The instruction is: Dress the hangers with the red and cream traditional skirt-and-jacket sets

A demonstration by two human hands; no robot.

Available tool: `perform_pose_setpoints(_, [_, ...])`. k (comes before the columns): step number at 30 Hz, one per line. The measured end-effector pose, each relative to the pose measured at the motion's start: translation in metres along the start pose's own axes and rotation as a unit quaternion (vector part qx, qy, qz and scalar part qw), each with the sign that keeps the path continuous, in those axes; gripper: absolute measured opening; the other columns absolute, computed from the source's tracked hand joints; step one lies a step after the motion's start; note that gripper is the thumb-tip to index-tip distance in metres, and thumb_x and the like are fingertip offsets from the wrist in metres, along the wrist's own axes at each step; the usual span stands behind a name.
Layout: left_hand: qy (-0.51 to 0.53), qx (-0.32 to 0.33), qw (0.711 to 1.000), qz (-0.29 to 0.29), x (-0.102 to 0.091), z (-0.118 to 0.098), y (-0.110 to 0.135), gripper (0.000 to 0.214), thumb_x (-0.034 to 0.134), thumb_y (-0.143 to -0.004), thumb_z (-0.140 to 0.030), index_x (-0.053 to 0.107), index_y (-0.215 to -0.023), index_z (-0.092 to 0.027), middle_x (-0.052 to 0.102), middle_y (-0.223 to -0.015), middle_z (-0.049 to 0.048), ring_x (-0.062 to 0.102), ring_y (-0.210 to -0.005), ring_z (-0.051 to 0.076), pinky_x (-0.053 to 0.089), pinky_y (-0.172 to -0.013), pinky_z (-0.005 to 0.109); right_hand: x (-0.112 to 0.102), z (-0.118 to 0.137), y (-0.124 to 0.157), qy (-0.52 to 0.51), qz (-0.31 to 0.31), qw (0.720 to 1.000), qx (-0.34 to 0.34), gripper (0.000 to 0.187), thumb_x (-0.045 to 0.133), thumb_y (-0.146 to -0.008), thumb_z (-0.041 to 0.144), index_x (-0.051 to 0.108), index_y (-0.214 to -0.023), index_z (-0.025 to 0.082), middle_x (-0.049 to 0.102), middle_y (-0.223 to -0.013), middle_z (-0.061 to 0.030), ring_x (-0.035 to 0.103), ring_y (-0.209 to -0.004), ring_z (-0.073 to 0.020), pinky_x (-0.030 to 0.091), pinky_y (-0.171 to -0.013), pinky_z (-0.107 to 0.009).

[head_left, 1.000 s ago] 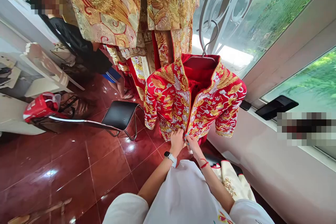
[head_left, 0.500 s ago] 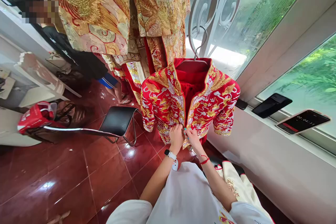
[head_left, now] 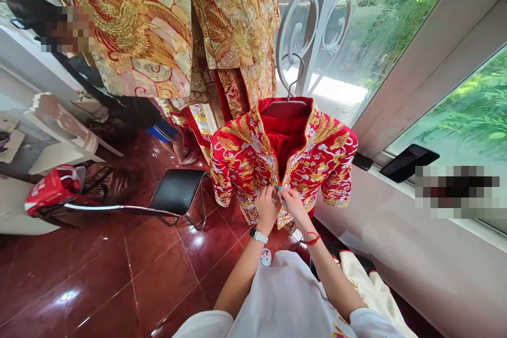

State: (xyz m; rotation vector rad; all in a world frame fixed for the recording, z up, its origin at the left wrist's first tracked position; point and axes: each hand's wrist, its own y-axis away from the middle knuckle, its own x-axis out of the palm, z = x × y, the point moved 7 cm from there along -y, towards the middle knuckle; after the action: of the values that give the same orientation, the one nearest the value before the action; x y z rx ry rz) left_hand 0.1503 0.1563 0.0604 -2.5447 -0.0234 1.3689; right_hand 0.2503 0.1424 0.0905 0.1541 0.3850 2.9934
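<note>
The red jacket (head_left: 322, 156) hangs on a hanger (head_left: 291, 78) hooked to the white window grille (head_left: 312, 26), its front facing the person. Both hands meet at the front opening, part-way up from the hem. The left hand (head_left: 267, 206) has its grip pinched on the left front edge, and the right hand (head_left: 292, 202) has its grip pinched on the facing edge, fingertips touching.

To the right, the jacket's sleeve hangs near the white wall under the sill, where a dark phone (head_left: 410, 161) lies. To the left, a black chair (head_left: 176, 191) stands just beside the other sleeve, with open red floor (head_left: 119, 274) beyond it. Gold robes (head_left: 158, 26) hang close above and behind.

A second ago both hands were at the hem; they now sit higher on the opening, and the fronts below them lie together.
</note>
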Motion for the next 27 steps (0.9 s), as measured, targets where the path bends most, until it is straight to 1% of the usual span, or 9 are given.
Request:
perform_pose_setpoints(5, [-0.006, 0.025, 1.0, 0.018, 0.001, -0.011, -0.016, 0.015, 0.053, -0.093, -0.012, 0.065, -0.099, -0.019, 0.072, -0.098, 0.0083, 0.069, -0.088, 0.022, 0.043, -0.072, 0.029, 0.004, 0.009, -0.005, -0.03, -0.004, 1.0, -0.008, 0.037, 0.058, -0.066, 0.052, 0.038, -0.056, 0.023, 0.026, -0.05, 0.0082, 0.017, -0.05, -0.0072, 0.012, -0.047, -0.025])
perform_pose_setpoints(10, [0.02, 0.012, 1.0, 0.0, 0.012, -0.01, -0.02, 0.019, 0.05, -0.101, -0.028, 0.066, -0.1, -0.019, 0.073, -0.099, 0.0095, 0.07, -0.091, 0.022, 0.043, -0.071, 0.028, 0.003, 0.075, -0.017, -0.059, -0.002, 0.996, -0.069, 0.03, 0.06, -0.07, 0.041, 0.041, -0.057, 0.022, 0.027, -0.051, 0.0088, 0.016, -0.048, -0.0061, 0.013, -0.046, -0.024])
perform_pose_setpoints(16, [0.04, -0.032, 0.999, 0.015, 0.012, -0.006, -0.035, 0.024, 0.048, -0.103, -0.033, 0.068, -0.098, -0.019, 0.075, -0.095, 0.0089, 0.071, -0.084, 0.02, 0.04, -0.066, 0.026, 0.01, 0.143, -0.026, -0.087, -0.034, 0.988, -0.126, 0.029, 0.06, -0.075, 0.044, 0.046, -0.061, 0.022, 0.03, -0.049, 0.009, 0.017, -0.044, -0.0054, 0.013, -0.043, -0.024])
perform_pose_setpoints(19, [0.042, -0.065, 0.996, 0.039, 0.012, -0.003, -0.04, 0.026, 0.048, -0.102, -0.035, 0.068, -0.105, -0.019, 0.076, -0.096, 0.0105, 0.072, -0.086, 0.022, 0.041, -0.068, 0.027, 0.016, 0.155, -0.021, -0.078, -0.051, 0.982, -0.162, 0.034, 0.061, -0.078, 0.048, 0.046, -0.063, 0.021, 0.034, -0.051, 0.0078, 0.02, -0.045, -0.0058, 0.015, -0.043, -0.023])
perform_pose_setpoints(22, [0.068, -0.082, 0.992, 0.065, 0.007, -0.001, -0.039, 0.025, 0.052, -0.1, -0.033, 0.067, -0.113, -0.018, 0.076, -0.099, 0.0116, 0.072, -0.087, 0.023, 0.045, -0.07, 0.027, 0.014, 0.154, -0.014, -0.041, -0.021, 0.983, -0.176, 0.04, 0.058, -0.083, 0.055, 0.049, -0.065, 0.021, 0.035, -0.052, 0.0067, 0.024, -0.045, -0.007, 0.018, -0.044, -0.023])
perform_pose_setpoints(24, [0.135, -0.043, 0.986, 0.085, -0.009, -0.004, -0.035, 0.02, 0.056, -0.098, -0.03, 0.068, -0.109, -0.019, 0.076, -0.096, 0.0084, 0.071, -0.081, 0.02, 0.047, -0.07, 0.027, -0.01, 0.157, -0.008, 0.02, -0.05, 0.973, -0.224, 0.042, 0.054, -0.088, 0.058, 0.053, -0.068, 0.021, 0.04, -0.055, 0.0045, 0.032, -0.048, -0.0091, 0.025, -0.046, -0.024])
perform_pose_setpoints(25, [0.179, -0.013, 0.981, 0.078, -0.025, -0.004, -0.034, 0.017, 0.056, -0.097, -0.029, 0.068, -0.104, -0.02, 0.075, -0.094, 0.0065, 0.07, -0.079, 0.018, 0.049, -0.07, 0.026, -0.034, 0.161, -0.005, 0.056, -0.11, 0.956, -0.267, 0.041, 0.053, -0.09, 0.057, 0.057, -0.072, 0.02, 0.046, -0.06, 0.0025, 0.038, -0.052, -0.0107, 0.031, -0.049, -0.024])
perform_pose_setpoints(26, [0.218, 0.016, 0.974, 0.049, -0.048, -0.002, -0.034, 0.016, 0.055, -0.097, -0.029, 0.068, -0.1, -0.02, 0.074, -0.093, 0.005, 0.069, -0.077, 0.017, 0.05, -0.069, 0.026, -0.063, 0.166, 0.0, 0.095, -0.195, 0.924, -0.315, 0.038, 0.054, -0.09, 0.056, 0.061, -0.078, 0.02, 0.053, -0.067, -0.0001, 0.046, -0.059, -0.0129, 0.038, -0.055, -0.025])
perform_pose_setpoints(27, [0.248, 0.038, 0.968, -0.008, -0.078, 0.004, -0.036, 0.017, 0.054, -0.097, -0.03, 0.068, -0.097, -0.021, 0.073, -0.092, 0.0043, 0.068, -0.077, 0.017, 0.051, -0.07, 0.026, -0.095, 0.171, 0.006, 0.127, -0.299, 0.874, -0.36, 0.035, 0.056, -0.09, 0.054, 0.065, -0.087, 0.021, 0.06, -0.08, -0.0033, 0.053, -0.07, -0.0156, 0.044, -0.063, -0.028])
